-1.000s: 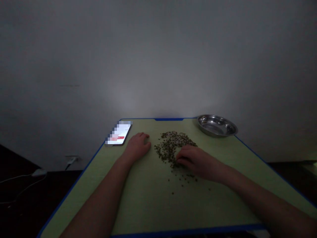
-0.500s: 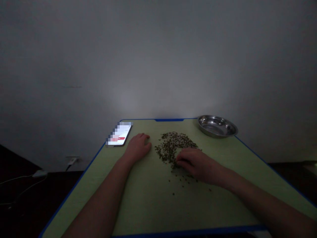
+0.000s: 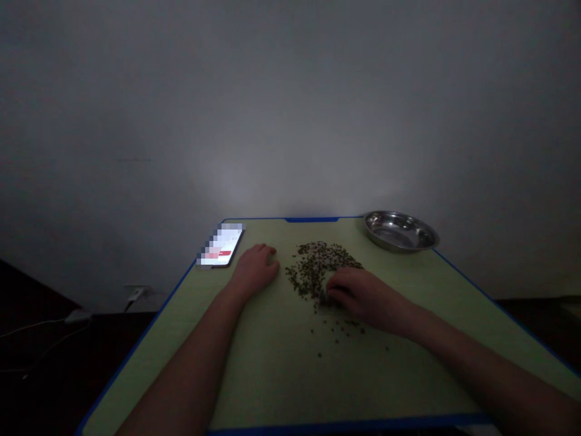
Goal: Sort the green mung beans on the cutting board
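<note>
A loose heap of small dark and pale bean-like grains (image 3: pixel 313 263) is spread over the middle of the green table (image 3: pixel 272 375). At the heap's near right side is my right hand (image 3: pixel 361 297), its fingers curled and drawn together at the grains. Whatever lies between those fingertips is too small and dark to make out. My left hand (image 3: pixel 255 267) rests on the tabletop left of the heap, fingers loosely apart, holding nothing. A few stray grains (image 3: pixel 336 330) lie scattered just in front of my right hand.
Close to the left table edge lies a lit phone (image 3: pixel 222 245). A shallow steel bowl (image 3: pixel 399 231) stands at the far right corner. The table has a blue rim and sits against a grey wall (image 3: pixel 290 109). Cables and a plug (image 3: pixel 135 295) are at lower left.
My right hand has shifted very slightly at the heap, its fingers still curled together. My left hand stays in place, and the whole view has slid a little to the right.
</note>
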`<state>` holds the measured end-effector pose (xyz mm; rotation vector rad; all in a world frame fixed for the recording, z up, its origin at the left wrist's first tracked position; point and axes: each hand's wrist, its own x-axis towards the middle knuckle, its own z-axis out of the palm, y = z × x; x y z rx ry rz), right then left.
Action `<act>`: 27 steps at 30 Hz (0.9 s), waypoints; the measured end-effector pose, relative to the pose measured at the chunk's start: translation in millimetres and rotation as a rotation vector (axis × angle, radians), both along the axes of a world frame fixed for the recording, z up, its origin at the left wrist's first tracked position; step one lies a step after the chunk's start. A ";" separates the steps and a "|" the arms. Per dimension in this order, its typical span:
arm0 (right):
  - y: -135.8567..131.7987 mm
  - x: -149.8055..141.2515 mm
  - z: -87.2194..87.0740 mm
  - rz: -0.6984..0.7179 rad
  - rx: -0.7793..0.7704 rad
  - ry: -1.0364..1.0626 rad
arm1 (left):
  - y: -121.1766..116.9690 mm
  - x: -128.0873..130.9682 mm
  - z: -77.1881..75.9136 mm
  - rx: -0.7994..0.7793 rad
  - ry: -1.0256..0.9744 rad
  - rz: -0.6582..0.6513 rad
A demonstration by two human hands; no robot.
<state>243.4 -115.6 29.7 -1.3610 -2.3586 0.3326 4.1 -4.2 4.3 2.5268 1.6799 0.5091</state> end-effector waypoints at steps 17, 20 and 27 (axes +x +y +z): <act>-2.1 19.7 16.0 -0.101 0.083 0.054 | 0.0 -0.7 0.5 0.002 0.008 0.002; -9.2 34.1 20.2 -0.143 0.049 0.090 | 0.0 -0.6 0.6 -0.002 0.008 -0.007; -27.5 78.3 10.7 -0.247 -0.103 0.138 | -1.1 -0.3 0.4 0.000 0.005 0.009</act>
